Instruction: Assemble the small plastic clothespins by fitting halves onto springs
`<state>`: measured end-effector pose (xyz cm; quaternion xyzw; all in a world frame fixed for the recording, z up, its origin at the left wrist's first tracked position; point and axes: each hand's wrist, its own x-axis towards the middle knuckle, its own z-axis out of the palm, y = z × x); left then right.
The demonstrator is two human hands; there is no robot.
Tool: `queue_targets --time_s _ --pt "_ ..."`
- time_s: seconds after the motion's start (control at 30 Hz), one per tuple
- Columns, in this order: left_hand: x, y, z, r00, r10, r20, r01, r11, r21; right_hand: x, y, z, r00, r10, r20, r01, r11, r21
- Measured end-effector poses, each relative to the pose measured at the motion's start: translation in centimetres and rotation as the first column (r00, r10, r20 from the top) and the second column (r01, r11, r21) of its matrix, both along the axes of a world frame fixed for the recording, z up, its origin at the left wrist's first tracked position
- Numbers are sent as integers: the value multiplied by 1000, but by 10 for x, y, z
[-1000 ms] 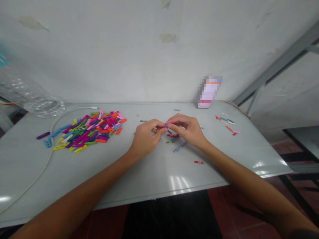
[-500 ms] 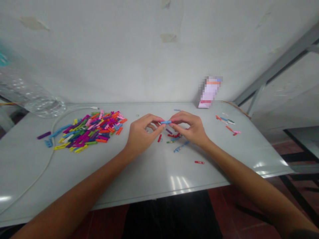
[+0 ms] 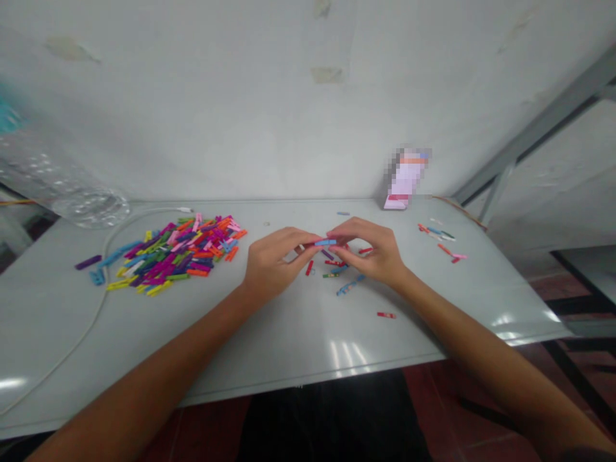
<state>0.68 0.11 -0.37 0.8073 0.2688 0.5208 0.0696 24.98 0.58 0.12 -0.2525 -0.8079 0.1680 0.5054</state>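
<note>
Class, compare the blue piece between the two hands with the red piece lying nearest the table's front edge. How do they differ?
Colour: the blue piece is light blue, while the red piece is red with a paler patch.
Support: the blue piece is held by the fingers of the left hand and right hand; the red piece lies untouched on the table.
Shared: both are small and narrow.

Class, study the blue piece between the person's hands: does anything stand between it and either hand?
Nothing visible does. The left hand and right hand hold the blue piece directly, from opposite ends. The nearby red piece lies on the table, out of the way.
</note>
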Motion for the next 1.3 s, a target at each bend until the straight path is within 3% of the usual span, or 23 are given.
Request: queue_targets --time_s 0.57,0.87,1.3 --pt "2 -6 0 999 33 0 -33 999 5 -3 -5 1 999 -34 4 33 994 100" --pt "0 -2 1 1000 18 -2 -18 999 44 1 2 0 1000 -7 2 7 996 88" --pt "-1 -1 2 1000 -13 22 13 1000 -5 3 1 0 1000 -23 8 23 996 88"
